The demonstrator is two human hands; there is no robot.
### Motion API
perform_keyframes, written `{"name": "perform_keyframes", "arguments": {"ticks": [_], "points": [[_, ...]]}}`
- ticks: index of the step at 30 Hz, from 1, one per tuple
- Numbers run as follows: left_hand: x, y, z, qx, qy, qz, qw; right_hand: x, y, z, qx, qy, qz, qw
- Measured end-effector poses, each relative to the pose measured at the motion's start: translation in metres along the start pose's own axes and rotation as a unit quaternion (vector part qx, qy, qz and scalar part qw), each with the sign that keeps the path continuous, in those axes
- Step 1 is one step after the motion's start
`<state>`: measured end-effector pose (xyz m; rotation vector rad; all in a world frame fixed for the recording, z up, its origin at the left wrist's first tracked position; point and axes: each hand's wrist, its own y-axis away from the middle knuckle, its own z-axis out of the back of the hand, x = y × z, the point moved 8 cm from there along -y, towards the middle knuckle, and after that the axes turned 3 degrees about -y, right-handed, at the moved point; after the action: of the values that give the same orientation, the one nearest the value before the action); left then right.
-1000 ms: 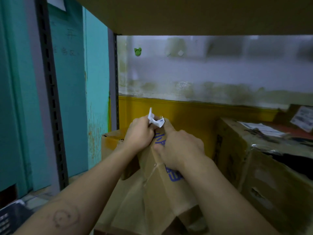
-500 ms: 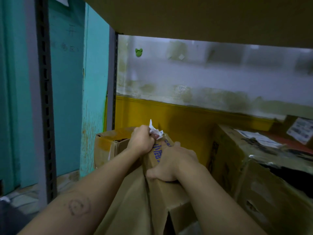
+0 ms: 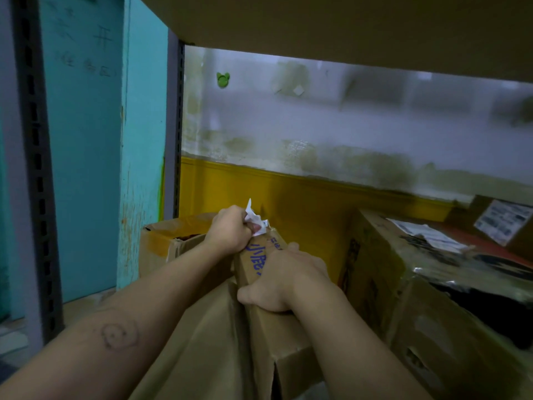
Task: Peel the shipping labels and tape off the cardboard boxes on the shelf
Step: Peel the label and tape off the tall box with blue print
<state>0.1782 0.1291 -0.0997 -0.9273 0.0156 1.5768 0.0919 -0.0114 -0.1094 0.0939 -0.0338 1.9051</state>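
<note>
**Both hands on the blue-printed box, a label scrap pinched at its top corner**

The left hand hides its own fingertips behind a crumpled white paper label scrap, so the exact pinch cannot be made out. It is also unclear whether the scrap is stuck to the top corner of the brown cardboard box with blue printing, which it meets. The right hand covers part of that printing, and its fingers vanish over the box's far side.

Both forearms rise from the bottom edge of the view and converge on the box. The left hand is curled into a fist around the scrap at the box's top corner. The right hand is just below it, back to the camera, thumb low, clamped around the box's upper edge.

Behind the box to the left stands an open tan cardboard carton. To the right of the box sits a large crumpled brown cardboard box with a torn white shipping label on its top, blurred beyond reading. A dark slotted metal shelf upright stands far to the left of the box.
</note>
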Motion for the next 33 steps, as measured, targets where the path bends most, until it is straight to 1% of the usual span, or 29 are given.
{"name": "perform_keyframes", "arguments": {"ticks": [10,18,23,29,33], "points": [[0.009,-0.008,-0.009,0.018,0.037,0.016,0.999,-0.002,-0.001,0.0,0.004,-0.001,-0.005,1.0],[0.01,-0.02,-0.013,0.078,0.071,0.008,0.994,-0.004,-0.004,-0.001,0.003,-0.005,0.007,1.0],[0.007,-0.027,-0.019,0.093,0.052,0.006,0.994,-0.011,-0.004,0.0,0.009,-0.013,0.01,1.0],[-0.003,-0.03,-0.021,0.087,0.017,-0.002,0.996,-0.016,-0.004,0.002,0.012,-0.016,0.006,1.0],[-0.002,-0.033,-0.022,0.098,0.031,0.005,0.995,-0.016,-0.006,0.001,0.017,-0.012,0.002,1.0]]}}
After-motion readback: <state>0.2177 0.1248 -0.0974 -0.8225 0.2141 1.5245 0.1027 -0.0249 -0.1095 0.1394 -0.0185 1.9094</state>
